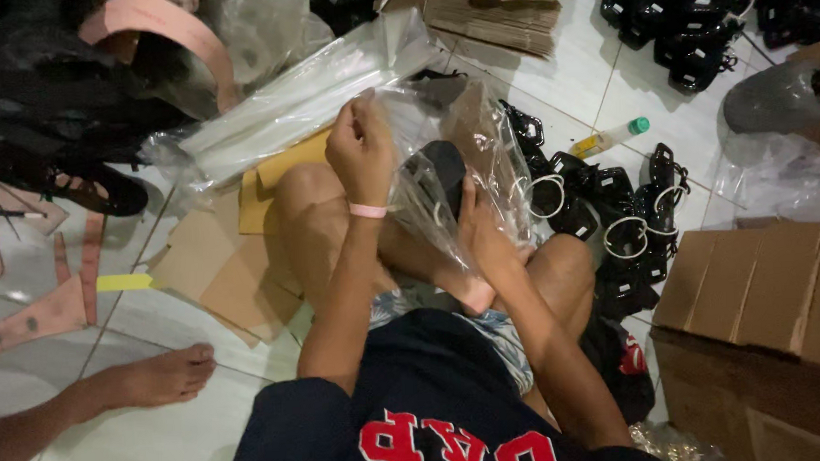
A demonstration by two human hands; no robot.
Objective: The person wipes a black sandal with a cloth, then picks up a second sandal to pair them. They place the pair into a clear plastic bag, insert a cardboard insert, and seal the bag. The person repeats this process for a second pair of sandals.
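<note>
Seated on tiled floor (551, 86), legs crossed. Left hand (362, 150) raised, fingers pinched shut on the upper edge of a clear plastic bag (480, 135), holding it up. Pink wristband (368, 210) just below that hand. Right hand (486, 236) lower and to the right of the left, closed around the bag from underneath. Black sandal (442, 169) sits inside the bag, between the two hands, just above the right hand's thumb; whether the thumb presses it through the plastic, cannot tell. Right of the right hand: heap of black sandals (621, 212) on the floor, brown cardboard box (763, 289) beyond them. Up-left of the left hand: stack of clear bags (303, 101). Far below-left: another person's bare foot (163, 377).
</note>
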